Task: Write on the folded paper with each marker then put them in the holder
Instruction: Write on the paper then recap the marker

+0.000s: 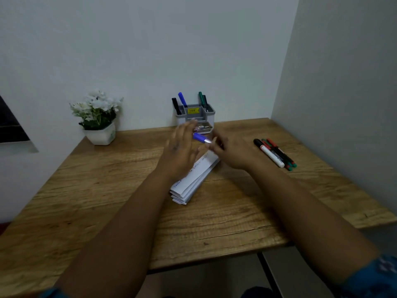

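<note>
The step in hand looked to be the capping of a blue marker [200,138] after writing, or else its uncapping before; the blur made it hard to tell which. The right hand [233,150] had its fingers curled round the marker's body, holding it just above the far end of the folded paper [194,179]; the blue end pointed toward the left hand [182,147], whose fingers were straight and blurred, palm turned to the marker, gripping nothing that I could see; whether it touched the cap could not be told.

The folded paper lay slantwise in the middle of the counter [107,190], faint writing along its top face, partly under the left wrist. The holder [196,119] stood at the back against the wall, just beyond the hands, with four markers already upright in it: black and blue on the left side, green and another dark one on the right.

The next move, by my reckoning, called for the marker to be shut firmly and lifted over the holder's rim into a free compartment; the upright markers crowded the openings and could be knocked. Several loose markers [276,153] waited on the counter to the right, lying side by side. A pot of white flowers [97,119] stood well apart at the left, out of the way.
</note>
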